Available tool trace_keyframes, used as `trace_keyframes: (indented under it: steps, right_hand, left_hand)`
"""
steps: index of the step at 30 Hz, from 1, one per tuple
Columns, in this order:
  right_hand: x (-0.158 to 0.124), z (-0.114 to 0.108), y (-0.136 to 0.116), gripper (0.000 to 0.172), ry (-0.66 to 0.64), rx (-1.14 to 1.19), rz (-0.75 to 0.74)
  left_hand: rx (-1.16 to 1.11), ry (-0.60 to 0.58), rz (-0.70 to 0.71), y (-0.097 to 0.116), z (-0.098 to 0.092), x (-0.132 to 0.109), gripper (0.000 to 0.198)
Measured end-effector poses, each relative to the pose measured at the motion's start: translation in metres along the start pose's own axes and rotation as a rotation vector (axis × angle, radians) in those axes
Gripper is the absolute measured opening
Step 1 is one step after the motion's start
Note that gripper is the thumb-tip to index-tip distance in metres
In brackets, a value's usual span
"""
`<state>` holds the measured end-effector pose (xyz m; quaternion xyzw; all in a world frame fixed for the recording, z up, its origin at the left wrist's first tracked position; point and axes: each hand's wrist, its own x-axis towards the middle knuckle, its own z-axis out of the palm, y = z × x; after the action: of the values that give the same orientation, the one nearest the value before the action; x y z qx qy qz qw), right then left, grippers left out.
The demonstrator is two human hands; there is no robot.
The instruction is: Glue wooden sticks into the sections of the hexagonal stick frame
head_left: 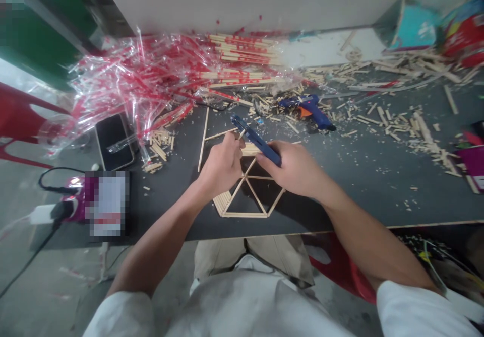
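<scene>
At the centre of the frame the person's right hand [298, 171] is closed around the handle of a dark blue glue gun [255, 138], whose nozzle points up and to the left. The left hand [221, 165] sits just beside it, fingers curled and pinching a short wooden stick [241, 134] right at the gun's tip. Under both hands, on the dark grey table [359, 176], lies a hexagon frame [247, 193] made of pale sticks, with spokes meeting in its middle and a few segments already filled with rows of short sticks. A long thin stick [203, 138] lies to the left of the hands. A second blue glue gun [308, 109] with an orange trigger rests further back, right of centre, among scattered stick offcuts [401, 123]. The upper left is heaped with clear and red plastic wrappers [151, 80], with a black phone [113, 140] lying at their lower edge. A teal box [408, 24] stands in the upper right corner.
</scene>
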<state>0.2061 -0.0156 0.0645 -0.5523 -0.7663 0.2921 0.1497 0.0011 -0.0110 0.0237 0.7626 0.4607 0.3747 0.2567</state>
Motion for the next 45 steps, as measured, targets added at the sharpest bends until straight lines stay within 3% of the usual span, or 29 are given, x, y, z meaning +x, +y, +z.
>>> trace_keyframes:
  steps: [5, 14, 21, 30, 37, 45]
  right_hand:
    - [-0.001, 0.002, 0.002, 0.035, 0.008, 0.006, -0.024]
    - [-0.006, 0.005, 0.004, 0.038, 0.020, 0.001, -0.037]
    - [-0.009, 0.006, 0.008, 0.061, 0.019, -0.045, -0.059]
    - [-0.006, 0.011, 0.012, 0.071, 0.115, -0.113, -0.117]
    - [-0.003, 0.008, 0.013, 0.070, 0.211, -0.287, -0.009]
    - [0.006, -0.006, 0.041, 0.065, 0.312, -0.307, 0.082]
  left_hand:
    - [0.080, 0.053, 0.005, 0.003, 0.002, 0.002, 0.018]
    - [-0.010, 0.061, -0.003, 0.004, 0.001, 0.005, 0.030]
    - [-0.031, 0.075, -0.033, 0.007, 0.002, 0.005, 0.038]
    - [0.070, 0.086, 0.036, 0.012, 0.001, 0.005, 0.043]
    - [0.080, 0.098, 0.046, 0.008, -0.003, 0.004, 0.045]
    - [0.012, 0.040, 0.085, -0.011, -0.004, 0.005, 0.044]
